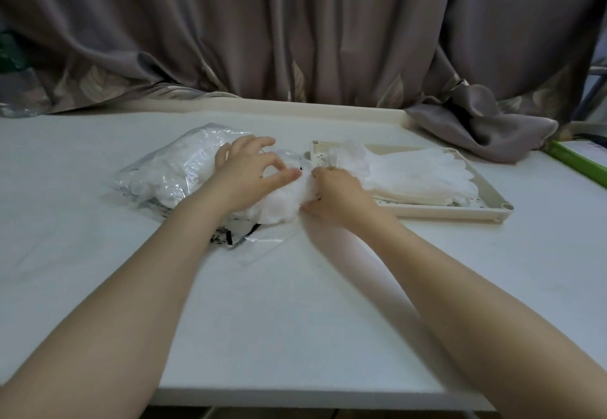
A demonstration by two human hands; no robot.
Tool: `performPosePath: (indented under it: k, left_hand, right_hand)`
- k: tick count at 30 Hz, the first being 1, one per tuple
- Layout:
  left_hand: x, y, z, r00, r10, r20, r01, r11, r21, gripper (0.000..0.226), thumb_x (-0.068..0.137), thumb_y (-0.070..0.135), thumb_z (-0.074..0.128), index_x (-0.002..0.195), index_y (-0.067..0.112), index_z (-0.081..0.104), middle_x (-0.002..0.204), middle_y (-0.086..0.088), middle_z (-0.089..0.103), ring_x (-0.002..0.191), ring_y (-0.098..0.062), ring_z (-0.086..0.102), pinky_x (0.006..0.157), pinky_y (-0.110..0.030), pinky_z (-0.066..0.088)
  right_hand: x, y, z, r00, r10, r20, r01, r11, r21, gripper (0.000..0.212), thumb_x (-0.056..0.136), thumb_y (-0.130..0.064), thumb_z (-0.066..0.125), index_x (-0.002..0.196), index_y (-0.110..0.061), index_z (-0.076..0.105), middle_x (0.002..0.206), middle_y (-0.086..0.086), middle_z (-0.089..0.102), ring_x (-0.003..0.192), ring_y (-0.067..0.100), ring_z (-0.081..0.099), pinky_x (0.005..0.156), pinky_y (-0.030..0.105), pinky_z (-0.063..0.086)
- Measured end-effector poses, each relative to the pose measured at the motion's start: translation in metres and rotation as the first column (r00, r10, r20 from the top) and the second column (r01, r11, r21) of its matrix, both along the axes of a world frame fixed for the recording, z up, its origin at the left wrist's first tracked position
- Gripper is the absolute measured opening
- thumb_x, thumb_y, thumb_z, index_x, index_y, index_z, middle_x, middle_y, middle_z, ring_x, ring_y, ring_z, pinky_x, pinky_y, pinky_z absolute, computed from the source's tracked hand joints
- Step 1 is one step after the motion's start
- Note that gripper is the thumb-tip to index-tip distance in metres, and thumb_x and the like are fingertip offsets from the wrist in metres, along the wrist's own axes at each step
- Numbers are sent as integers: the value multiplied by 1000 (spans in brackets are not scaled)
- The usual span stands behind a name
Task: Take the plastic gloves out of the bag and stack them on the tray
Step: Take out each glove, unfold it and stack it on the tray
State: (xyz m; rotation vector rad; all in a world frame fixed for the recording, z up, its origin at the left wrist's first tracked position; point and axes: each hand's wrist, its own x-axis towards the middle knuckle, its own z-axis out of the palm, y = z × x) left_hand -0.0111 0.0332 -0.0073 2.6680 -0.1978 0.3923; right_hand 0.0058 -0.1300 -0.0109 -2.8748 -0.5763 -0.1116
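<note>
- Translucent white plastic gloves (282,201), a crumpled bunch, lie at the mouth of the bag, just left of the tray and touching both hands.
- Right hand (331,195): fingers curled round the right edge of the bunch, pinching the film; it sits just off the tray's near-left corner.
- Left hand (249,172): fingers spread and bent, resting on the bag and the bunch, thumb tip close to the right hand; whether it actually grips the film cannot be told.
- Bag (174,172): clear, crinkled plastic, well filled with more white gloves, lying flat to the left of the tray, its open end with dark print turned toward the person.
- Stacked gloves (423,173): a flat white pile inside the tray, fingers pointing right.
- Tray (492,195): cream, rectangular, low-rimmed, on the white table (295,303).
- Grey curtain (295,31): hangs behind the tray, one fold spilling onto the table at the tray's far right.
- Green-edged object (578,155): right of the tray, partly out of view.
</note>
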Motion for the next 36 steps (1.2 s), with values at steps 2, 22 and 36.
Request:
performPosePath:
  k: [2, 22, 36]
  left_hand:
    - [-2, -4, -3, 996, -71, 56, 67, 996, 60, 57, 66, 64, 65, 112, 31, 59, 150, 9, 28, 142, -15, 10, 114, -38, -3]
    - [-3, -21, -8, 942, -265, 208, 233, 958, 165, 34, 94, 25, 43, 123, 13, 57, 125, -3, 56, 107, -26, 56, 85, -40, 48]
    - [4, -1, -10, 996, -24, 83, 16, 996, 90, 10, 86, 24, 52, 77, 23, 58, 70, 7, 53, 75, -19, 50, 65, -27, 38]
  right_hand:
    - [0, -4, 4, 996, -8, -84, 24, 983, 183, 44, 84, -27, 66, 119, -5, 51, 104, 7, 60, 95, 24, 57, 72, 23, 43]
    - [6, -4, 6, 974, -138, -181, 168, 972, 161, 33, 94, -29, 49, 116, -6, 55, 113, 12, 63, 109, 30, 55, 93, 39, 44]
    - [-4, -16, 18, 982, -51, -180, 117, 916, 383, 16, 88, -8, 51, 74, -5, 58, 65, 0, 56, 58, 7, 51, 44, 11, 35]
